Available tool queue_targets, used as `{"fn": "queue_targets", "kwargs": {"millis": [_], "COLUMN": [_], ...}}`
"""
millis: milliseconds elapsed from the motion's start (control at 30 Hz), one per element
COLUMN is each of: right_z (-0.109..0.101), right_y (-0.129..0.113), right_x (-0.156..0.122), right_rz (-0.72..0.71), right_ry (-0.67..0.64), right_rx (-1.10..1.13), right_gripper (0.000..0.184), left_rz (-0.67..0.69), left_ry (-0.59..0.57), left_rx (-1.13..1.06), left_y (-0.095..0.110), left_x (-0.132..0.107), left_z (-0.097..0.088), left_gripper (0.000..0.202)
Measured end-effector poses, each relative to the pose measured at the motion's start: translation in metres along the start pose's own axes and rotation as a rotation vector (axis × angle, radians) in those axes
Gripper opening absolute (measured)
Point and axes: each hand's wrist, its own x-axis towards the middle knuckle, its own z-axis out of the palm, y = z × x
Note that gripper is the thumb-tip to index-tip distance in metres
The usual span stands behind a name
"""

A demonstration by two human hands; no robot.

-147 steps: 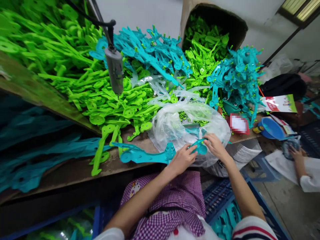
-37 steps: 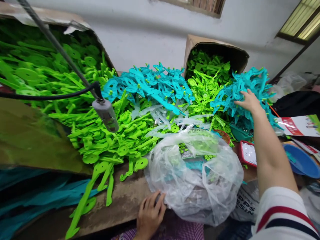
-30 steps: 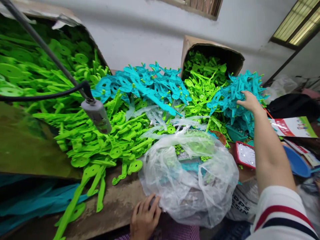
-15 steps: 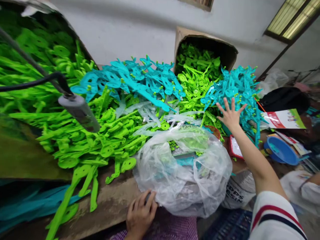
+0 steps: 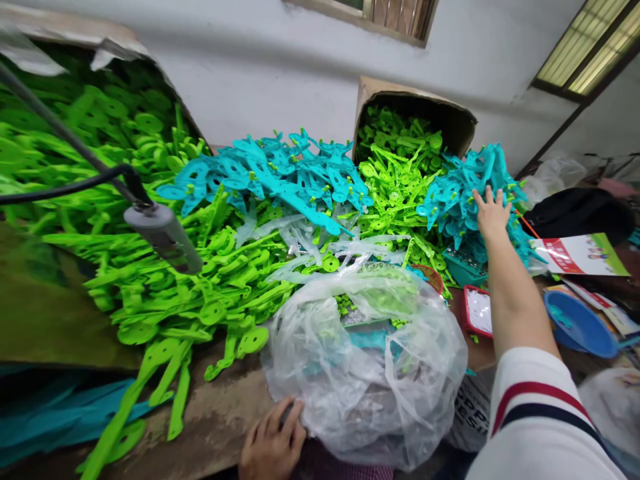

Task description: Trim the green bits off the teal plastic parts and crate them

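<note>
My right hand [image 5: 493, 212] reaches out to the heap of blue plastic parts [image 5: 463, 183] at the right, its fingers spread against the front of the heap. These flat parts have cut-outs and small green pegs. At the bench's front edge, my left hand [image 5: 274, 441] is curled, with a small dark thing I cannot make out between its fingers. Just right of it, a clear plastic bag [image 5: 365, 393] bulges over the edge, green and blue bits showing through. Beneath my right hand's heap stands a teal tray [image 5: 465, 268].
Long green plastic parts [image 5: 200, 280] cover the left side, spilling from a large box. A grey cylinder on a cable [image 5: 165, 237] hangs in front of them. Another cardboard box [image 5: 367, 100] holds green parts. A red tray [image 5: 479, 311] and blue basin [image 5: 583, 323] are at right.
My right hand has moved farther out and right, onto the blue heap. The heap is pushed back and bunched up, uncovering the teal tray. My left hand stays at the bench edge; the view shifts slightly.
</note>
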Motion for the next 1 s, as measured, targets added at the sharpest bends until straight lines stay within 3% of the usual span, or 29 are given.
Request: {"fn": "queue_targets", "kwargs": {"millis": [100, 200, 400, 533, 600, 700, 833, 900, 1000], "right_z": [0.014, 0.02, 0.018, 0.012, 0.009, 0.01, 0.024, 0.031, 0.036], "right_y": [0.004, 0.004, 0.0, -0.018, -0.032, -0.059, -0.088, -0.094, -0.092], "right_x": [0.007, 0.004, -0.017, -0.04, -0.054, -0.07, -0.074, -0.067, -0.053], "right_rz": [-0.014, -0.066, -0.157, -0.141, -0.236, -0.494, -0.789, -0.833, -0.715], "right_ry": [-0.011, 0.091, 0.269, 0.362, 0.379, 0.363, 0.329, 0.317, 0.309], "right_rx": [0.032, 0.033, 0.057, 0.134, 0.165, 0.182, 0.18, 0.177, 0.186], "right_gripper": [0.057, 0.056, 0.053, 0.055, 0.058, 0.057, 0.052, 0.049, 0.048], "left_rz": [-0.012, -0.027, -0.032, -0.029, -0.036, -0.038, -0.035, -0.029, -0.024], "left_ry": [0.002, -0.017, -0.018, -0.019, -0.03, -0.04, -0.03, -0.008, 0.017], "left_rx": [0.005, 0.011, -0.003, -0.01, -0.004, -0.004, -0.004, 0.002, 0.005], "left_y": [0.0, 0.001, 0.002, 0.002, 0.003, 0.003, 0.003, 0.003, 0.003], "left_x": [-0.001, 0.0, 0.001, 0.0, 0.0, -0.001, -0.001, -0.001, 0.001], "left_z": [0.002, 0.002, 0.001, -0.001, -0.002, -0.003, -0.002, -0.001, -0.001], "left_gripper": [0.03, 0.031, 0.031, 0.03, 0.031, 0.031, 0.031, 0.03, 0.031]}}
